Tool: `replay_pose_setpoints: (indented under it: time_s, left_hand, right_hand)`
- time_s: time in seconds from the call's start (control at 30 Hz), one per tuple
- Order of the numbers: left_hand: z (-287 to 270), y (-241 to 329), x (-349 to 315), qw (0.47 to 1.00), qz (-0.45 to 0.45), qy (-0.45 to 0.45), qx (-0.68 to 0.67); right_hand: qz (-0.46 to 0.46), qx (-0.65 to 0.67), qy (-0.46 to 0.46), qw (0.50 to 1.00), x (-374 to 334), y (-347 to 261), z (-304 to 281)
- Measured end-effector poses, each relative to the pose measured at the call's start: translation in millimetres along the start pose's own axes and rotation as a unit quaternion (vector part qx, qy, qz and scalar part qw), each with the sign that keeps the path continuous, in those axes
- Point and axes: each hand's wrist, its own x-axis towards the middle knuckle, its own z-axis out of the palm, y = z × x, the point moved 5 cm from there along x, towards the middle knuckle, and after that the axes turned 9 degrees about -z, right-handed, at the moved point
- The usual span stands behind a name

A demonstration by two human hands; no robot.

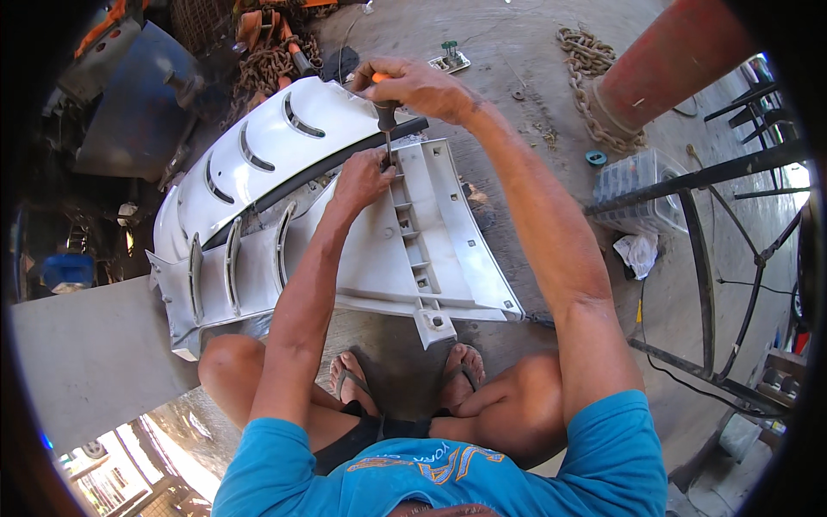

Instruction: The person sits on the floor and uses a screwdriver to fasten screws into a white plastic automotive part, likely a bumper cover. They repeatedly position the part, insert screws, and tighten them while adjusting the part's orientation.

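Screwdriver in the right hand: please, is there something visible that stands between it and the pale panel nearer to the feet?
Nothing visible blocks the screwdriver from above the pale panel; only the left hand is close beside its lower end, where the tip cannot be seen clearly.

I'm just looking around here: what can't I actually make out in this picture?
All in the head view:
- The screwdriver's tip: lost behind the left hand, at the ribbed panel.
- Whether that hand pinches anything: hidden by the hand itself.
- The ribbed panel's underside: turned away, covered by the panel.
- The clear plastic box's contents: too small and blurred through its wall.
- The red cylinder's upper end: cut off by the picture's edge.
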Motion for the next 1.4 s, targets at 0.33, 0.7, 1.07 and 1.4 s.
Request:
replay_pose_setpoints:
  time_s: [0.33,0.7,1.07,1.4]
  left_hand:
    - [-5.3,0.6,3.8,0.999,0.026,-0.031,0.022]
    - [5.4,20.0,9.1,0.963,0.112,-0.047,0.241]
    - [-7.5,18.9,12.8,0.968,0.193,-0.092,0.131]
    - [-5.0,26.7,28.1,0.981,0.056,-0.132,0.133]
  right_hand:
    - [-0.042,-0.157,0.11,0.981,-20.8,0.2,-21.6]
    - [-0.013,-0.145,0.19,0.971,-44.7,0.4,-66.9]
    - [-0.006,-0.162,0.22,0.962,-59.2,0.8,-84.4]
    - [-0.051,-0.115,0.234,0.964,-55.5,6.6,-94.6]
